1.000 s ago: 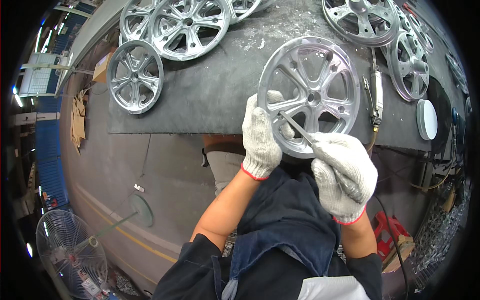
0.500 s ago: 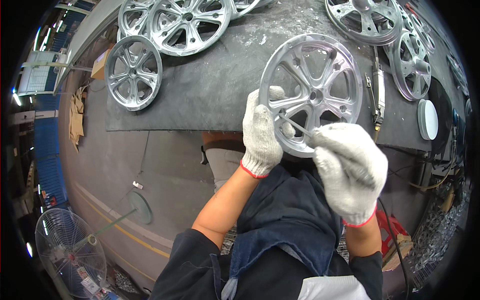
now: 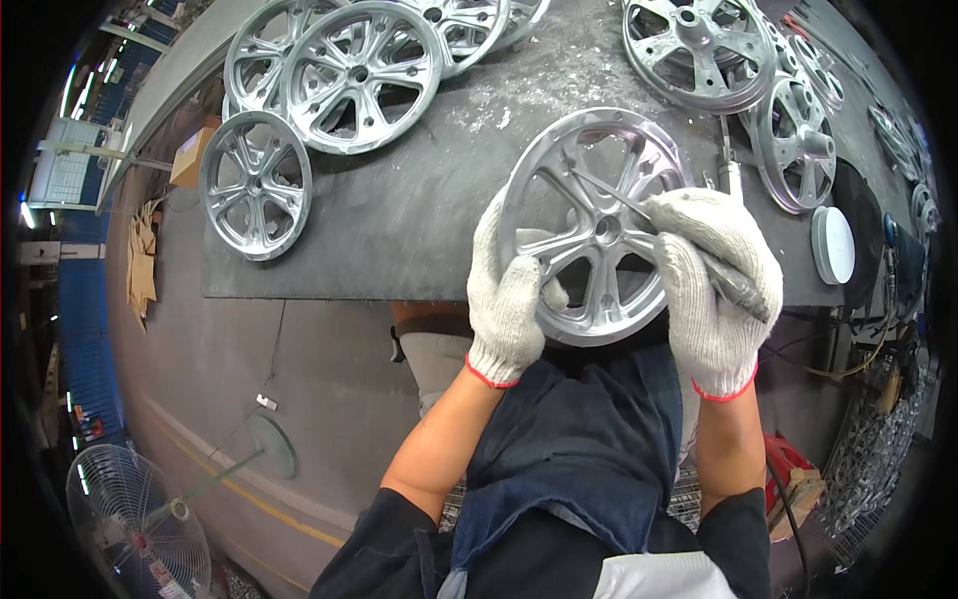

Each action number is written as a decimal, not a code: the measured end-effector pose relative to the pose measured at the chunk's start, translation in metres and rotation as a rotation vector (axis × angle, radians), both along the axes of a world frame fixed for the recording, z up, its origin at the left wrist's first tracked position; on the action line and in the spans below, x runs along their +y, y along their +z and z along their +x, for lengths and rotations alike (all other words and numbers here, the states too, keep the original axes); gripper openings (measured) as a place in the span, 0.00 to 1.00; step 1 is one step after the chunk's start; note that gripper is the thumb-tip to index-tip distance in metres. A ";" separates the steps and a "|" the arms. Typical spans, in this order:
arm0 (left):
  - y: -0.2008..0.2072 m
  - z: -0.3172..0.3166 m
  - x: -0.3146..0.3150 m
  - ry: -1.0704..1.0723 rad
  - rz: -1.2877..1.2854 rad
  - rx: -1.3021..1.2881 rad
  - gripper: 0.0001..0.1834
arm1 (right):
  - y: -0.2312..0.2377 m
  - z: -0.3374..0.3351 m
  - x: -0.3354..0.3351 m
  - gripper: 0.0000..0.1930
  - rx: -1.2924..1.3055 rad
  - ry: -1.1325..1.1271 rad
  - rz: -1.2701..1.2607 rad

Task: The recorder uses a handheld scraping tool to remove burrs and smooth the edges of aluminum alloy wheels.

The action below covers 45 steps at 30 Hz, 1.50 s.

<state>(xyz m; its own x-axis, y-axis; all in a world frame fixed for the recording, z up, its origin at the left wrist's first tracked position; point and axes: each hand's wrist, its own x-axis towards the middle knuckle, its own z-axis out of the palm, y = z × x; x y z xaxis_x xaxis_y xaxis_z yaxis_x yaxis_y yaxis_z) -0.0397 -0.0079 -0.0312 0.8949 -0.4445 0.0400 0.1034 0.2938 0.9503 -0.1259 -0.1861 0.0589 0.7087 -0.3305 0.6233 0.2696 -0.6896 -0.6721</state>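
The wheel was up off its back, tilted toward the person, over the near edge of the table; whether it touched the table could not be told. The left hand gripped it at its left side, thumb in front and the other fingers behind, some showing through the openings. At its right side the right hand had its fingers wrapped round a tool — a thin shaft on a greyish handle. The shaft crossed the wheel's face, its tip at the upper left spoke near the outer end; contact there was too fine to make out.

The work on the wheel looked under way, not finished: the tool was at one spoke only, and nothing visible told which others were done or left. The wheel's spokes, hub and rim all looked fully formed.

To the wheel's left stood a smaller wheel, and beyond it to the upper left a pile. Another stack lay to its upper right — done or waiting, I could not tell. Pale flecks lay above the wheel, a round disc to its right.
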 end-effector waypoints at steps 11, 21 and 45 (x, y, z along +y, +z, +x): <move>0.004 -0.003 0.001 0.052 0.046 0.039 0.37 | 0.003 0.005 0.001 0.14 0.065 0.105 -0.051; 0.004 -0.010 -0.002 0.069 0.037 0.035 0.38 | 0.018 -0.009 0.007 0.11 0.146 0.101 -0.028; 0.031 0.016 -0.010 -0.123 0.045 0.237 0.26 | -0.005 -0.056 -0.033 0.06 -0.045 -0.075 0.704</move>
<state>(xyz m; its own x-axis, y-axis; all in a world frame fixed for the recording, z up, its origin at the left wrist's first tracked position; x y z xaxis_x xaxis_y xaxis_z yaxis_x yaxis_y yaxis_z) -0.0234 -0.0175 0.0002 0.8161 -0.5471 -0.1862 0.3565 0.2229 0.9073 -0.1819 -0.2188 0.0536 0.6471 -0.7124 0.2717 0.2762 -0.1131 -0.9544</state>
